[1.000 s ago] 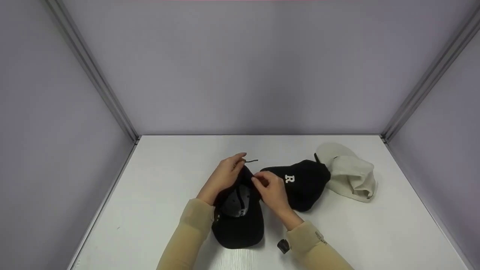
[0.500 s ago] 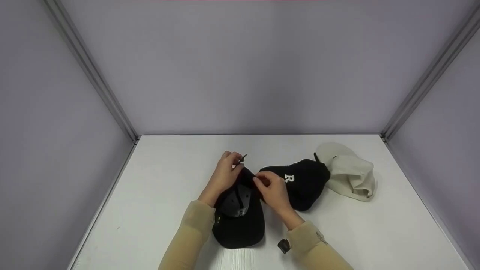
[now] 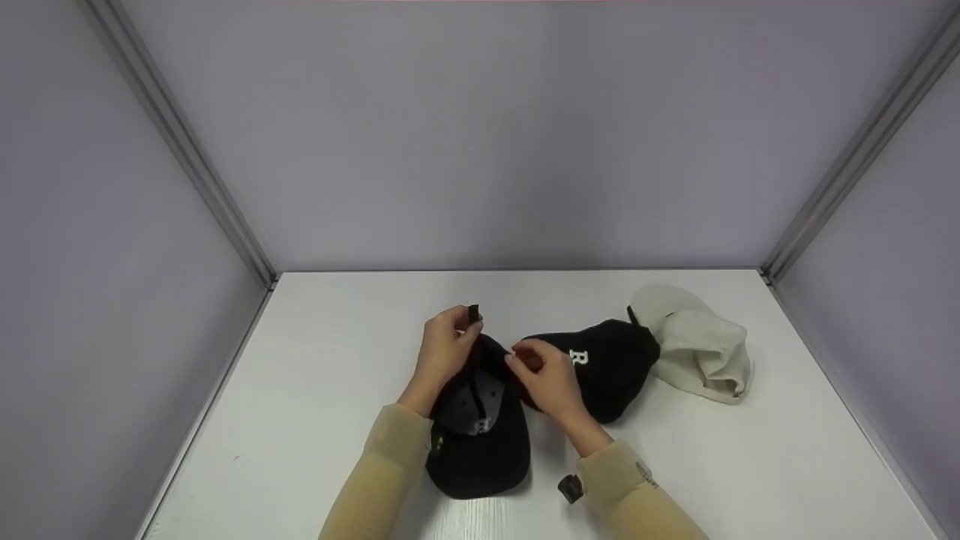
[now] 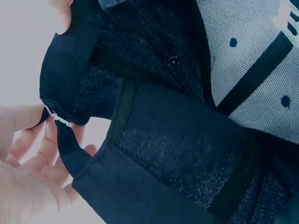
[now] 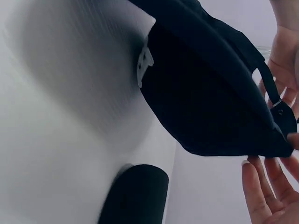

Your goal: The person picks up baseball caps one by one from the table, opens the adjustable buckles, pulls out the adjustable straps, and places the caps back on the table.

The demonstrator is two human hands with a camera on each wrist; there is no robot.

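A black baseball cap (image 3: 478, 469) lies with its inside facing up and its brim towards me. At its back, the left hand (image 3: 441, 352) pinches the strap, whose loose end (image 3: 473, 313) stands up past the fingers. In the left wrist view a small metal buckle (image 4: 60, 120) joins the strap (image 4: 70, 147) to the wider back band, with fingers behind it. The right hand (image 3: 551, 379) pinches the right side of the cap's back edge between thumb and fingers. In the right wrist view the cap's dark outer side (image 5: 201, 93) shows a piece of white lettering (image 5: 144, 62).
A second black cap (image 3: 615, 367) with a white R lies just right of the right hand. Beyond it, partly overlapped, is a crumpled beige cap (image 3: 705, 345). A small black object (image 3: 570, 488) shows beside the right sleeve. Grey panels (image 3: 525, 150) enclose the white table (image 3: 322, 360).
The strap's loose end has swung from pointing right to standing upright, and the left hand has shifted slightly left. The right hand and the other caps have hardly moved.
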